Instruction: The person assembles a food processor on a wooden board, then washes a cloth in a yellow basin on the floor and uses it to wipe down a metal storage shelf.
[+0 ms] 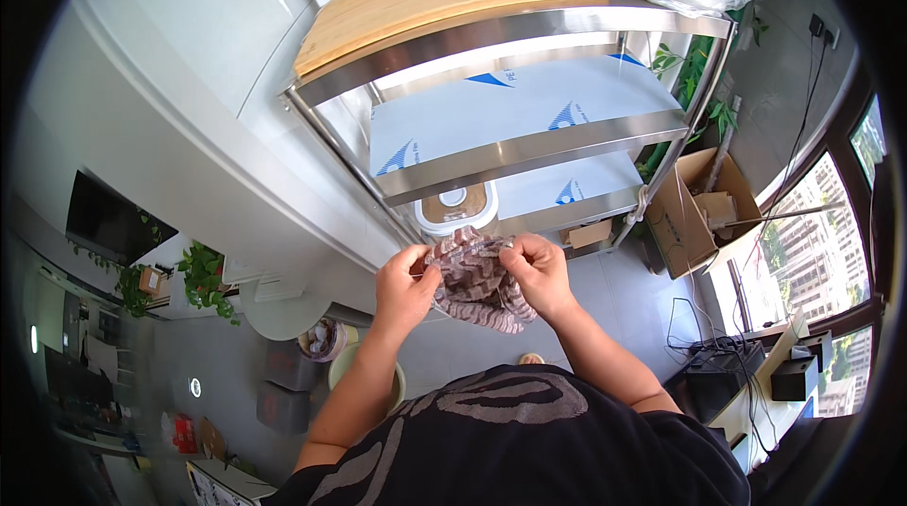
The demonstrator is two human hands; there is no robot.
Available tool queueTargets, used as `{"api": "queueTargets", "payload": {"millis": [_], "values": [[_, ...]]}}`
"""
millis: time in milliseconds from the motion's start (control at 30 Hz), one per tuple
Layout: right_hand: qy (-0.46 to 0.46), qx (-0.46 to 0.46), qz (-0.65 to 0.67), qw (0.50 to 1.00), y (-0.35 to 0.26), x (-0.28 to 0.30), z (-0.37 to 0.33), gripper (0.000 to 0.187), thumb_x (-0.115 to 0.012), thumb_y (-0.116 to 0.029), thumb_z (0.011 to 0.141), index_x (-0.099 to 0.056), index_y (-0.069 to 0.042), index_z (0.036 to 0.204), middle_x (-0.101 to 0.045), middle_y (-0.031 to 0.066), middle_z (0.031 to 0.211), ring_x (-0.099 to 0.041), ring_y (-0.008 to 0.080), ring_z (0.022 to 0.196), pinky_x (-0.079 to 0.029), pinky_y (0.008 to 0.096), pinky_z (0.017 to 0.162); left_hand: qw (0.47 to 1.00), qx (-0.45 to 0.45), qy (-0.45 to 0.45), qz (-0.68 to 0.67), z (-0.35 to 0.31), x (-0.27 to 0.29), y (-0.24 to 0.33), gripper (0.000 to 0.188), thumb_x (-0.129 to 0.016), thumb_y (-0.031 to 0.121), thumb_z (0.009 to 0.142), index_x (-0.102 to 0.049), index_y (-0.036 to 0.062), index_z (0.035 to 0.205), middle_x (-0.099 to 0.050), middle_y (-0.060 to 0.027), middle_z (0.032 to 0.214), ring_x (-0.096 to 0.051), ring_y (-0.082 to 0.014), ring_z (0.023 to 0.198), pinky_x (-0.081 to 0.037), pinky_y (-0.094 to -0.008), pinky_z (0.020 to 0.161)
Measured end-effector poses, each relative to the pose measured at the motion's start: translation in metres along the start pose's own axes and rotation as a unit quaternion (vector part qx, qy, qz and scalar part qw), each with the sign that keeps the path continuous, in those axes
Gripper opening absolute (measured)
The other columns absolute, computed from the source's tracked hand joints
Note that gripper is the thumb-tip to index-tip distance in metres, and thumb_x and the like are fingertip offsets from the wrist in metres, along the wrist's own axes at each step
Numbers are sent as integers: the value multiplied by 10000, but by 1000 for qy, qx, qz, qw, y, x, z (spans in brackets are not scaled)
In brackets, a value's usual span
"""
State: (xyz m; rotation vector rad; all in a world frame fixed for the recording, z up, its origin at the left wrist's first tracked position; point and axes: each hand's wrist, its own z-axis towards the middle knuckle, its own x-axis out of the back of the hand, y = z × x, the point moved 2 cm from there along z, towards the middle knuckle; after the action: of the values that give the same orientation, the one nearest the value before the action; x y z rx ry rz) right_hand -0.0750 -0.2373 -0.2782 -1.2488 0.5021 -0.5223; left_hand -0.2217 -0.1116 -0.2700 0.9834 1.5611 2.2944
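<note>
Our left hand (402,287) and right hand (537,274), set apart in the head view, each pinch the edge of a gathered striped fabric piece (470,265), the left at its nine o'clock, the right near its two o'clock. The fabric hangs between them just off the picture's centre, toward six o'clock, its opening tilted up at us. A steel shelving unit (529,159) stands at twelve o'clock, topped by a wooden board (444,7); a cardboard box (693,237) sits at three. We judge the step in hand to be spreading the opening; the next move calls for a firm two-sided pinch and an even pull.
</note>
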Motion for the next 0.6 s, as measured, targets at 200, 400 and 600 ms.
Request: {"api": "queueTargets", "payload": {"millis": [200, 400, 600], "values": [[150, 231, -213, 937, -27, 58, 23, 107, -627, -152, 756, -572, -61, 739, -502, 115, 903, -454, 264, 889, -361, 352, 794, 869, 209, -117, -433, 37, -58, 29, 230, -478, 114, 845, -533, -22, 1024, -589, -87, 960, -572, -152, 867, -457, -283, 778], [213, -205, 243, 924, 75, 98, 9, 538, -541, -355, 849, -368, 0, 1214, -476, 105, 1144, -454, 196, 1076, -349, 328, 922, 689, 227, -237, -646, 73, -110, 81, 286, -472, 213, 887, -479, 25, 1103, -553, -110, 1069, -551, -211, 987, -455, -359, 864], [-24, -211, 417, 884, 48, 84, 35, 724, -421, -551, 815, -352, 15, 1261, -462, 153, 1224, -461, 259, 1117, -360, 386, 953, 747, 184, -253, -587, 89, -110, 61, 387, -533, 28, 814, -401, 18, 1178, -516, -77, 1047, -542, -183, 968, -457, -327, 868]]}}
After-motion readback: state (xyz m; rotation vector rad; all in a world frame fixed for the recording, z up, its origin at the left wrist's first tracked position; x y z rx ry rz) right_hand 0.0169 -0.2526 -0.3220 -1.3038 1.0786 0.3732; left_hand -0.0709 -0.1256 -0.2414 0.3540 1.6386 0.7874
